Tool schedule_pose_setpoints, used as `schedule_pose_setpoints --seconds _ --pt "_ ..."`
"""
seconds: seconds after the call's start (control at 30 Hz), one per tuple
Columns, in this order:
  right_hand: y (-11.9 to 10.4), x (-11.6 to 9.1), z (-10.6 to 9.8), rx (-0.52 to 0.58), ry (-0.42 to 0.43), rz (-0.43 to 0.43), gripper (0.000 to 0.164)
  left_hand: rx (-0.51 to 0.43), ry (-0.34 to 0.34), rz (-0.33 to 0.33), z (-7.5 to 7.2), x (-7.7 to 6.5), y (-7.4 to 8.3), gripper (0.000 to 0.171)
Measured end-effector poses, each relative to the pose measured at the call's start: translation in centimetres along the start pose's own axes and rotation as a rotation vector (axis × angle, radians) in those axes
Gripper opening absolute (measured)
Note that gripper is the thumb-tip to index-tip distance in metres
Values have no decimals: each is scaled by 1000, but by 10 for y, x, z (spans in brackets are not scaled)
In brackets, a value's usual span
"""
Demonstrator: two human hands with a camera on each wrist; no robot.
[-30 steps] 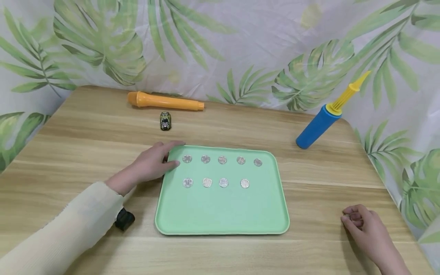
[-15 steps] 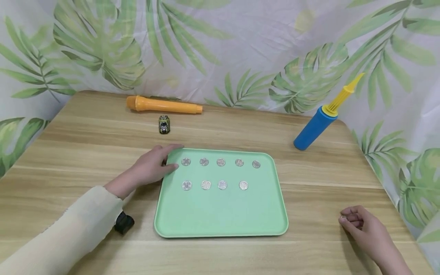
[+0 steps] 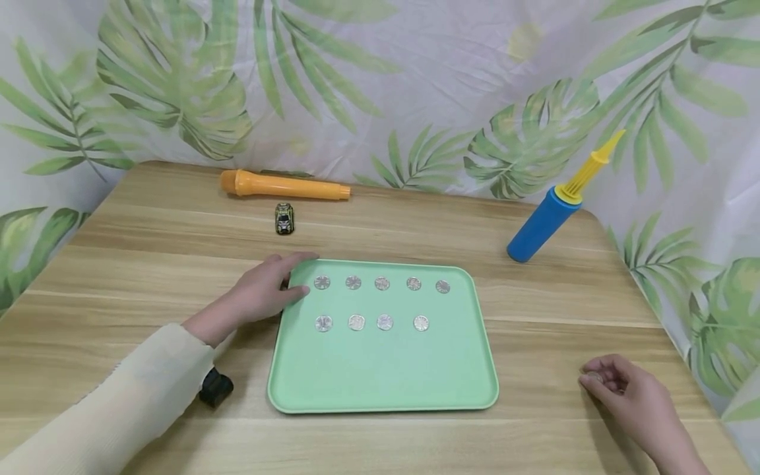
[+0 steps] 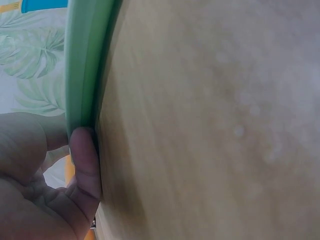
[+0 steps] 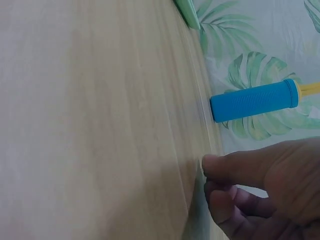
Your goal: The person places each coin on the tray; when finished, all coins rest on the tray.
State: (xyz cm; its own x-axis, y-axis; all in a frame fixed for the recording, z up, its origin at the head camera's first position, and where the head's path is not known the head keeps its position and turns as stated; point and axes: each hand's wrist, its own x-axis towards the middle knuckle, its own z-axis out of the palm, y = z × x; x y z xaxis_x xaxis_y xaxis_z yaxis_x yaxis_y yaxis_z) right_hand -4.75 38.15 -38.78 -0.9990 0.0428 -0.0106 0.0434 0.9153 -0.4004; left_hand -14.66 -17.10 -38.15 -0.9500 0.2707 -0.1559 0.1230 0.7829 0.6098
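Observation:
A light green tray lies on the wooden table with several silver coins in two rows across its upper half. My left hand grips the tray's far left corner, the thumb over the rim. In the left wrist view a fingertip presses against the tray's outer wall. Off to the right of the tray, my right hand pinches a small, mostly hidden silver coin between thumb and fingers, just over the table. The right wrist view shows those fingers bent together, the coin hard to make out.
An orange toy microphone and a small toy car lie behind the tray. Toward the back right stands a blue and yellow balloon pump. A black object sits by the left sleeve. Leaf-patterned cloth hangs behind the table.
The right hand's fingertips have shifted slightly left and turned the coin a little. The left hand stays on the tray corner. The whole head view has tilted slightly upward.

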Motion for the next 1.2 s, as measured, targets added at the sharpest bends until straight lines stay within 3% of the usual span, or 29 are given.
schedule_pose_setpoints --seconds 0.2,0.37,0.63,0.87,1.2 --pt "-17 9 4 75 90 -74 21 -2 3 -3 -1 -2 1 62" --pt "-35 24 8 197 78 -176 17 -2 3 -8 -1 -2 1 62" --pt "-77 47 18 342 -33 -273 15 -8 1 -16 -1 -3 0 62" --pt "-113 62 28 462 -213 -284 16 -2 7 -17 -2 -4 0 62" --pt "-146 70 43 384 -314 -380 11 4 6 -3 -1 -2 0 61"
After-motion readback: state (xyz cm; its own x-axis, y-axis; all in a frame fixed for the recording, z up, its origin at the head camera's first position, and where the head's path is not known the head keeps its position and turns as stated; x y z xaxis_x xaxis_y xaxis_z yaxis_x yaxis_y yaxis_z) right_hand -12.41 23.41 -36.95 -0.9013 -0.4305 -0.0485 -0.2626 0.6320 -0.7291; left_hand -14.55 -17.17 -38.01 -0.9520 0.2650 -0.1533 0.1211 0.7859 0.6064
